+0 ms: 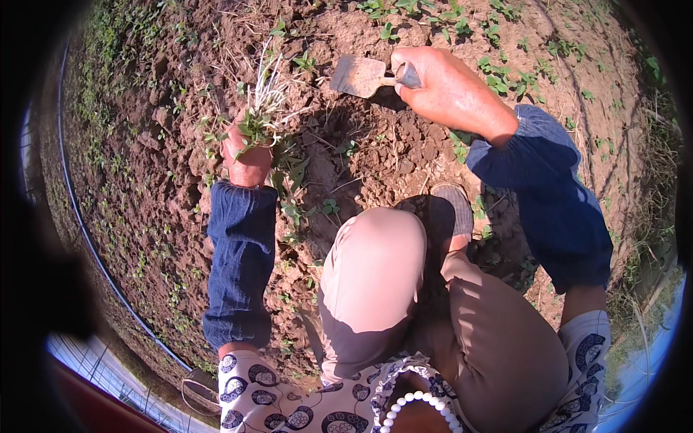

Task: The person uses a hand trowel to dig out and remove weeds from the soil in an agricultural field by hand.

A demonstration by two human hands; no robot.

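While the person crouches over bare clods of soil (pixel 144 166), the left hand (pixel 247 160) is closed around a clump of pulled weeds (pixel 263 115) with pale roots, left of centre. Far right, the right hand (pixel 447 86) grips the handle of a small hoe (pixel 359 75), its blade just above the ground between both hands.

harsh sunlight, hard dark shadows on soil (pixel 144 180); fisheye bending, black vignetted rim

The ground (pixel 404 151) is made of dry, clumpy brown soil; small green weeds (pixel 498 79) and a thin black hose (pixel 94 245) are seen on it.
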